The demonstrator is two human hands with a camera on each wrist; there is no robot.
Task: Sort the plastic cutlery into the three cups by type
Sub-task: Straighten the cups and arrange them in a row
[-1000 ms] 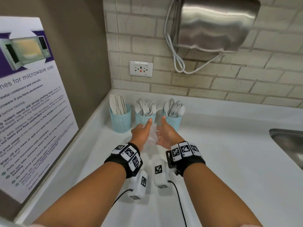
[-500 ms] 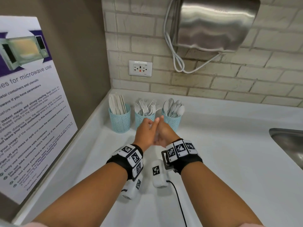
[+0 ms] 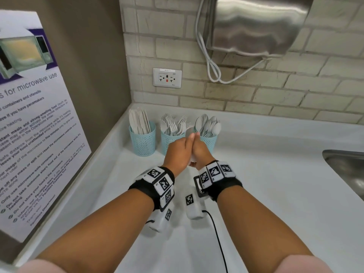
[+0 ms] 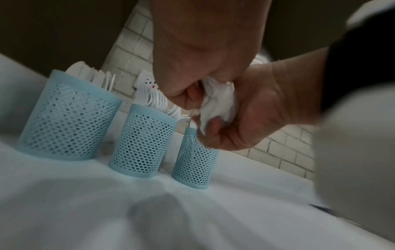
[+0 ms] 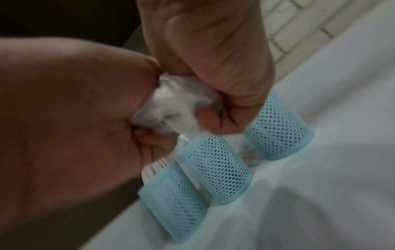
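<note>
Both hands pressed together just in front of the fork cup (image 3: 171, 141).

From the head view, only the backs of the left hand (image 3: 178, 152) and right hand (image 3: 201, 151) are seen; in the wrist views a crumpled clear wrapper (image 4: 215, 101) is shown clenched between both sets of curled fingers. Knife cup (image 3: 142, 138) left of the fork cup, spoon cup (image 3: 209, 141) right. "microwave use" is read on the poster (image 3: 33, 119).

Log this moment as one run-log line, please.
hands: left hand and right hand crumpling clear wrapper | cups: knives, forks, spoons sorted | counter: no loose cutlery seen
</note>
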